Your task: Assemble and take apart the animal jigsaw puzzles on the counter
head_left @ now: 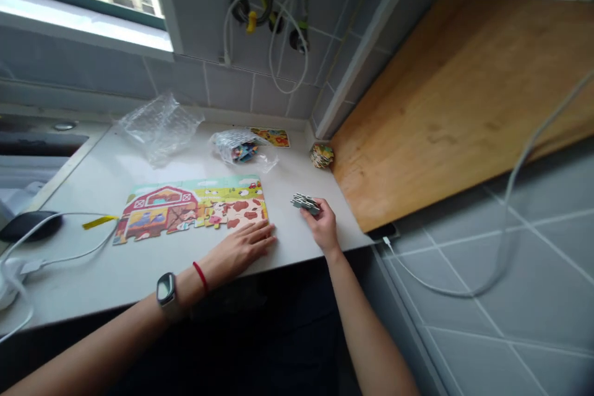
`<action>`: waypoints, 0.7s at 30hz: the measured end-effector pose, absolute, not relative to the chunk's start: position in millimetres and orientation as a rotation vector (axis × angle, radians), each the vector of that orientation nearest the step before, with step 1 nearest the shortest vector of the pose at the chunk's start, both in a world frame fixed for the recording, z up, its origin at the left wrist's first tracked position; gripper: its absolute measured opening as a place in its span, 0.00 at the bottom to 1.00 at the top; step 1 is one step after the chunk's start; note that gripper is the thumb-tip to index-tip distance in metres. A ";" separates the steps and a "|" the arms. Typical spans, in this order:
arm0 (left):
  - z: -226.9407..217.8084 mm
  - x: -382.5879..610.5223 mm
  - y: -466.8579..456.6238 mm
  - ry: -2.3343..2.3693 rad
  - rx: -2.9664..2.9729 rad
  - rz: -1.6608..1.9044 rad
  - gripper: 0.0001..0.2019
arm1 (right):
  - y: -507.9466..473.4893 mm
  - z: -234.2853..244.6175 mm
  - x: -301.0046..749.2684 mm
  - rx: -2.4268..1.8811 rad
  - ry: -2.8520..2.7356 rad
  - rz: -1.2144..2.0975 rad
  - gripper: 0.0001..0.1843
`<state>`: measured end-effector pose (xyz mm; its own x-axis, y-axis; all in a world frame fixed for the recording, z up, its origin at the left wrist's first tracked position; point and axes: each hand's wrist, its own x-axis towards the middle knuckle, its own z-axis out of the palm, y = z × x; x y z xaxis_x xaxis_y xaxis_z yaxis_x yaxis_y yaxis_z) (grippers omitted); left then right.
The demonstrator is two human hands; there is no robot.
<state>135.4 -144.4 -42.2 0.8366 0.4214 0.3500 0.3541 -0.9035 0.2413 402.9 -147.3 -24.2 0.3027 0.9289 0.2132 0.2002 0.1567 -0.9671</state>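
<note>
Our left hand lies open against the colourful cardboard farm jigsaw on the pale counter; our right hand pinches a small grey-backed stack of puzzle pieces beside it, which a loose grip could scatter

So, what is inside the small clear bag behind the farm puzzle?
Colourful puzzle pieces show through the clear bag. Its crumpled plastic glares and hides how many, and any underneath.
</note>
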 end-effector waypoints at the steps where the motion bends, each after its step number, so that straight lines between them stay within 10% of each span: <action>1: -40.1 132.6 -142.3 0.561 2.868 0.604 0.19 | -147.6 -24.3 403.0 -1.326 -1.164 0.755 0.17; 21: 32.9 175.1 -94.9 0.962 2.427 1.062 0.12 | -155.7 -31.4 395.3 -1.468 -1.919 0.335 0.13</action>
<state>175.1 -94.9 32.9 0.4963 0.6924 0.5237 0.4533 -0.7212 0.5238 395.3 -155.7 -31.4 -0.1247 0.9237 0.3622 0.7465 0.3278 -0.5791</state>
